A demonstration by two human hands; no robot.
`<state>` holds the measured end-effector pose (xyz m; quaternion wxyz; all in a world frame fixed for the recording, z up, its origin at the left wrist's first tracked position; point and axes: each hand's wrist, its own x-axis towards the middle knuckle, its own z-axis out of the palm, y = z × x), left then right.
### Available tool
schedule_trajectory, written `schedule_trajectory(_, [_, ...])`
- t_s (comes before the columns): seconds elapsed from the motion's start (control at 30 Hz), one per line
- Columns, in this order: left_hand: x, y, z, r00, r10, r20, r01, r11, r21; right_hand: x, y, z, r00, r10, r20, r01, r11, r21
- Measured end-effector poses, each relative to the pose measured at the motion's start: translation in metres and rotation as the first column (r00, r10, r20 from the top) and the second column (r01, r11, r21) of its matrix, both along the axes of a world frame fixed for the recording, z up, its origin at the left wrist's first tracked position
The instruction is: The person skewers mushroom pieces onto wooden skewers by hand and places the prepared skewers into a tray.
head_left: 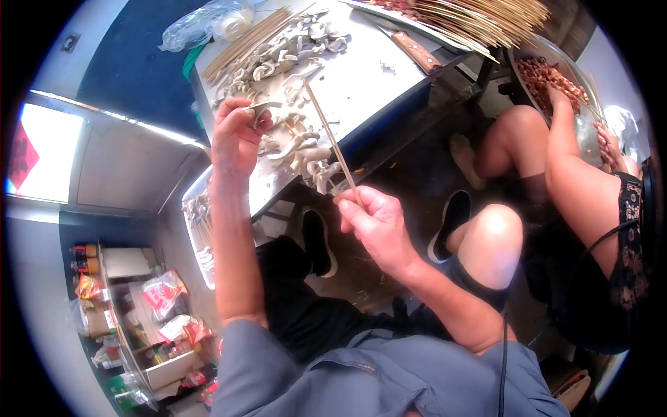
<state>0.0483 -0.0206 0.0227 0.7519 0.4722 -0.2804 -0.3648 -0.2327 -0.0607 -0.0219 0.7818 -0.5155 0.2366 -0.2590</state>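
My left hand pinches a pale strip of oyster mushroom above the table's near side. In my right hand, thumb and fingers close on the lower end of a bamboo skewer; whether it is one stick or two together I cannot tell. Its upper end points up and away, bare of food. Torn oyster mushroom pieces lie heaped between and beyond my hands on the white table. Behind them rests a bundle of bamboo skewers.
A wooden-handled tool lies at the table's right edge, near a tray of skewered meat. Left of my forearm stands a white tray. At right, another person's hand reaches into a metal basin of meat chunks.
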Motion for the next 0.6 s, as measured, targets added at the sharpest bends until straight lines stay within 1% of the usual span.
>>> schedule_trajectory(0.03, [-0.005, 0.001, 0.001, 0.998, 0.034, -0.052, -0.034, 0.999, 0.0, 0.0, 0.0, 0.0, 1.0, 0.007, -0.001, -0.007, 1.0, 0.004])
schedule_trajectory(0.07, [-0.005, 0.002, -0.001, 0.998, 0.037, -0.052, -0.037, 0.999, -0.001, 0.001, 0.0, 0.0, 1.0, 0.013, -0.003, -0.013, 1.0, 0.007])
schedule_trajectory(0.13, [-0.006, 0.003, -0.005, 0.99, -0.008, -0.142, 0.008, 1.0, 0.003, 0.002, 0.001, -0.001, 1.0, 0.018, 0.003, -0.018, 1.0, 0.008])
schedule_trajectory(0.17, [-0.008, 0.004, -0.006, 0.984, -0.057, -0.169, 0.053, 0.998, -0.029, 0.003, 0.001, -0.001, 1.0, 0.021, 0.009, -0.021, 1.0, 0.01])
schedule_trajectory(0.27, [-0.014, 0.0, -0.012, 0.984, -0.003, -0.179, 0.006, 1.0, 0.016, 0.005, 0.002, 0.0, 0.999, 0.023, 0.042, -0.024, 0.999, 0.021])
schedule_trajectory(0.33, [-0.015, 0.002, -0.013, 0.988, -0.028, -0.154, 0.03, 1.0, 0.009, 0.005, 0.002, 0.0, 0.999, 0.03, 0.028, -0.031, 0.999, 0.014])
schedule_trajectory(0.4, [-0.02, 0.003, -0.007, 1.0, -0.011, -0.009, 0.012, 0.995, 0.098, 0.007, 0.002, -0.001, 0.999, 0.038, 0.017, -0.038, 0.999, 0.008])
schedule_trajectory(0.5, [-0.03, 0.006, -0.002, 1.0, 0.005, -0.012, -0.004, 0.997, 0.071, 0.009, 0.004, -0.001, 1.0, 0.029, 0.011, -0.029, 1.0, -0.009])
schedule_trajectory(0.53, [-0.033, 0.007, 0.0, 1.0, 0.008, -0.013, -0.007, 0.998, 0.069, 0.01, 0.004, -0.003, 0.999, 0.031, 0.014, -0.031, 0.999, 0.011])
schedule_trajectory(0.6, [-0.038, 0.009, 0.002, 0.995, 0.052, -0.08, -0.047, 0.997, 0.062, 0.011, 0.005, -0.004, 0.999, 0.035, 0.015, -0.035, 0.999, 0.026])
